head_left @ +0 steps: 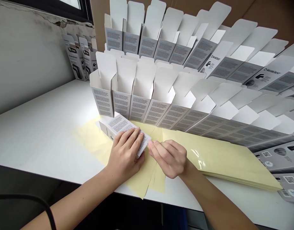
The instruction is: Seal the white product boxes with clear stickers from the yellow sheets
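A small printed carton box point(121, 123) lies tilted on its side on yellow sheets. My left hand point(127, 148) is closed over it, with the fingers across the text-covered side and the thumb below the near edge. At the box's right end my right hand point(168, 156) is closed, its thumb and fingertips pinched at the corner. What exactly lies between those fingertips is hidden. Loose yellow paper point(137, 183) spreads under the box and past the table's front edge.
Behind my hands stand rows of open-topped cartons point(139, 108) with raised flaps. A stack of yellow sheets point(221, 156) is at the right, beside flat-lying printed cartons point(281, 156). More cartons point(77, 60) stand by the wall. The white table point(46, 134) has its edge close to me.
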The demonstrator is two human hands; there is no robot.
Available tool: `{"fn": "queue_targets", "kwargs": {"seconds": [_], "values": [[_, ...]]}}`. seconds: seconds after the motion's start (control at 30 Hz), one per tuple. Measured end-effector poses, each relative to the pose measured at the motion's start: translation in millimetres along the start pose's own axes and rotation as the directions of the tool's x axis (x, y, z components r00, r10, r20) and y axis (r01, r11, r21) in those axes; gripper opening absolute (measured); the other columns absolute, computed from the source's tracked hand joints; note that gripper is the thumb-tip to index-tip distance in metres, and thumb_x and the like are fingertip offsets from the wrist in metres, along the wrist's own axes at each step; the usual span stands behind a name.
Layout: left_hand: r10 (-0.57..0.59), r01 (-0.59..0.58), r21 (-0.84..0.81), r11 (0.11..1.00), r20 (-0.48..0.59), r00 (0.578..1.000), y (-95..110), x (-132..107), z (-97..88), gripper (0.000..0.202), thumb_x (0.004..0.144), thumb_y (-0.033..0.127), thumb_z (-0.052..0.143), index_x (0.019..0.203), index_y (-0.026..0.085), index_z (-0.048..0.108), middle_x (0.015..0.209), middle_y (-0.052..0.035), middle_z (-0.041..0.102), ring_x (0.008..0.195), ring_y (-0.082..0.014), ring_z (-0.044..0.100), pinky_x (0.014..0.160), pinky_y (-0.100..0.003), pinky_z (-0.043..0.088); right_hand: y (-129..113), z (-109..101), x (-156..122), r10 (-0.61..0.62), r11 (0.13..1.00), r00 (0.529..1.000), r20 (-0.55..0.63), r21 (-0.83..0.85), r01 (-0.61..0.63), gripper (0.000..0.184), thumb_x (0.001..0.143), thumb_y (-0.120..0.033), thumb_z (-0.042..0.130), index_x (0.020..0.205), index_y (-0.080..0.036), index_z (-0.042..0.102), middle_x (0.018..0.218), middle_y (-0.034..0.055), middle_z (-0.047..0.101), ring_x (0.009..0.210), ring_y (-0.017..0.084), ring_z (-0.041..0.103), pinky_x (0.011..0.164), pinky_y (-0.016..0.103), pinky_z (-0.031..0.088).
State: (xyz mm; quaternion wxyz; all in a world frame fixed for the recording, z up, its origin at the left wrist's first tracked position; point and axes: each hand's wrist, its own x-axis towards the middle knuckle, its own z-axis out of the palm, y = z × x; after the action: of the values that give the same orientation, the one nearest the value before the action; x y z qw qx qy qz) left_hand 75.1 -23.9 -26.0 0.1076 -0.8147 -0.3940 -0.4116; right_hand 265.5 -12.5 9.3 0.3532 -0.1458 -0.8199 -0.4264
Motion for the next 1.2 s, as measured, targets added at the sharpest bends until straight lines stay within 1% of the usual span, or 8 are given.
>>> {"fn": "queue_targets", "kwargs": {"seconds": [0.23,0.47,0.63,0.77,0.87,1.07,1.2], "values": [[-0.006,0.006,-0.009,1.000,-0.008,1.000,0.5,0.4,0.1,0.046,0.083,0.019,0.060,0.128,0.014,0.056,0.129,-0.0151,0.066,0.120,-0.0309,0.060,0.099,-0.046,0.044,-3.2,-1.9,-0.1,-0.026,0.998,1.000,0.008,0.059,0.025,0.008,0.075,-0.006,0.078,0.076,-0.011,0.073,0.079,0.0074,0.069,0.063,0.013,0.057,0.045,0.028,0.045],[-0.001,0.000,-0.009,1.000,-0.015,1.000,0.1,0.7,0.6,0.045,0.083,0.020,0.061,0.127,0.013,0.056,0.129,-0.0164,0.065,0.120,-0.0316,0.060,0.098,-0.046,0.044,-6.2,-2.3,-3.1,-0.043,0.998,0.999,0.030,0.045,0.042,0.013,0.077,-0.003,0.074,0.075,-0.016,0.072,0.082,0.0048,0.070,0.065,0.012,0.057,0.047,0.026,0.046],[-0.008,0.008,-0.009,1.000,-0.009,1.000,0.8,0.9,0.3,0.044,0.083,0.021,0.062,0.126,0.012,0.057,0.129,-0.0165,0.065,0.120,-0.0317,0.060,0.099,-0.046,0.044,-7.5,-3.4,-0.3,-0.051,0.996,0.998,0.023,0.076,0.049,0.012,0.074,-0.004,0.077,0.073,-0.014,0.073,0.081,0.0059,0.070,0.065,0.012,0.056,0.047,0.027,0.045],[-0.012,0.012,-0.010,1.000,-0.006,1.000,0.7,0.1,0.3,0.045,0.084,0.023,0.062,0.128,0.014,0.056,0.130,-0.0158,0.065,0.121,-0.0316,0.060,0.099,-0.046,0.044,-8.7,-3.7,0.1,-0.047,0.994,0.999,0.014,0.096,0.045,0.009,0.075,-0.005,0.076,0.075,-0.013,0.073,0.081,0.0070,0.069,0.065,0.013,0.057,0.047,0.028,0.045],[-0.005,0.005,-0.005,1.000,-0.006,1.000,0.3,-0.1,0.5,0.044,0.084,0.025,0.062,0.127,0.013,0.057,0.130,-0.0163,0.065,0.120,-0.0319,0.060,0.099,-0.046,0.043,-9.3,-3.2,-0.8,-0.046,0.992,0.999,0.010,0.117,0.044,0.008,0.074,-0.005,0.077,0.076,-0.011,0.073,0.081,0.0079,0.069,0.065,0.014,0.057,0.047,0.029,0.045],[0.001,-0.001,0.009,1.000,-0.002,1.000,0.4,0.7,0.1,0.042,0.087,0.026,0.060,0.125,0.010,0.058,0.130,-0.0165,0.065,0.120,-0.0318,0.059,0.099,-0.046,0.043,-8.2,-2.6,-2.2,-0.034,0.990,0.999,0.040,0.136,0.028,0.007,0.077,-0.009,0.078,0.077,-0.014,0.074,0.079,0.0039,0.070,0.064,0.012,0.059,0.048,0.027,0.048],[-0.003,0.003,0.013,1.000,-0.002,1.000,0.8,0.8,0.0,0.042,0.085,0.025,0.060,0.124,0.009,0.059,0.130,-0.0168,0.065,0.120,-0.0318,0.059,0.100,-0.046,0.042,-8.0,-1.3,-3.6,-0.003,0.987,0.999,0.050,0.160,-0.005,0.007,0.076,-0.011,0.079,0.079,-0.014,0.073,0.079,0.0040,0.071,0.063,0.012,0.059,0.049,0.027,0.048]]}}
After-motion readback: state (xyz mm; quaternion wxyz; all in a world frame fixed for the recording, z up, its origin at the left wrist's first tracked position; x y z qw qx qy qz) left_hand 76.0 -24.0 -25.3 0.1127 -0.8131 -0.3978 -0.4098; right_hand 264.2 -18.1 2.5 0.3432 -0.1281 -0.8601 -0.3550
